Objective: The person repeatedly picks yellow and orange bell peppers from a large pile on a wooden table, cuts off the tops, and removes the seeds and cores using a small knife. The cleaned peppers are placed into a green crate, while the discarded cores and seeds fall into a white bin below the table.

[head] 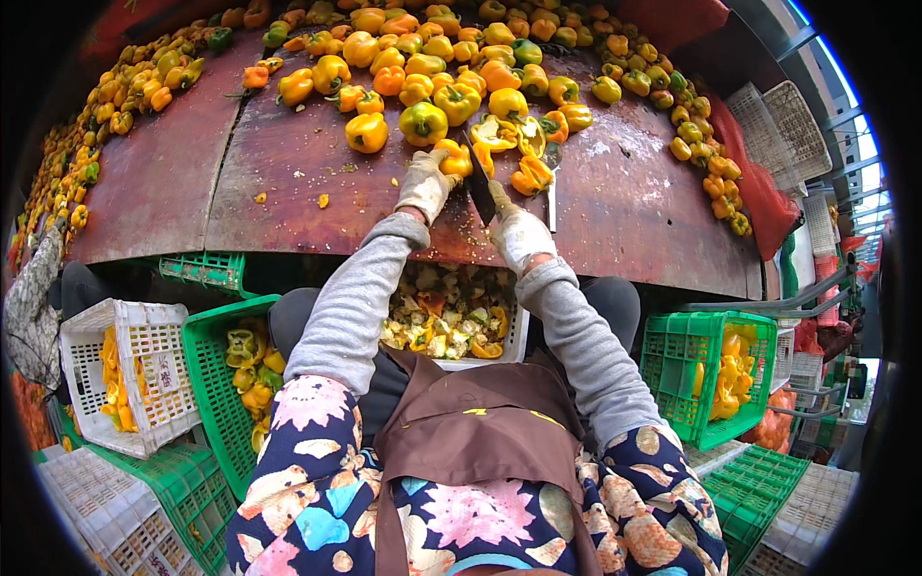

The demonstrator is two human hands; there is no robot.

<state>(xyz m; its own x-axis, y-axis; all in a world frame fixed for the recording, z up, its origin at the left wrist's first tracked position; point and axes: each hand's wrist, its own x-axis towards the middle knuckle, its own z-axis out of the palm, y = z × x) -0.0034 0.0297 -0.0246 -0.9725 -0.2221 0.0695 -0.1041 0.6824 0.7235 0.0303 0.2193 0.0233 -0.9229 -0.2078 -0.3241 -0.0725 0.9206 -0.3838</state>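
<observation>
My left hand (425, 186), in a soiled white work glove, holds a yellow-orange bell pepper (454, 158) on the reddish wooden table (310, 209). In my right hand (520, 229), also gloved, is a knife with a dark, broad blade (478, 180). Its blade stands right beside the pepper, on the pepper's right side; whether it cuts in cannot be told. Halved yellow peppers (495, 134) lie just beyond the blade. A cut pepper piece (532, 176) rests right of my right hand, near a metal tool (552, 187) whose kind is unclear.
Whole bell peppers (432, 65) are heaped across the table's far side. Below the near edge, a white crate (517, 335) holds pepper cores and scraps. Green crate (216, 389) and white crate (155, 374) stand left; another green crate (709, 374) stands right. Another person's sleeve (34, 309) shows far left.
</observation>
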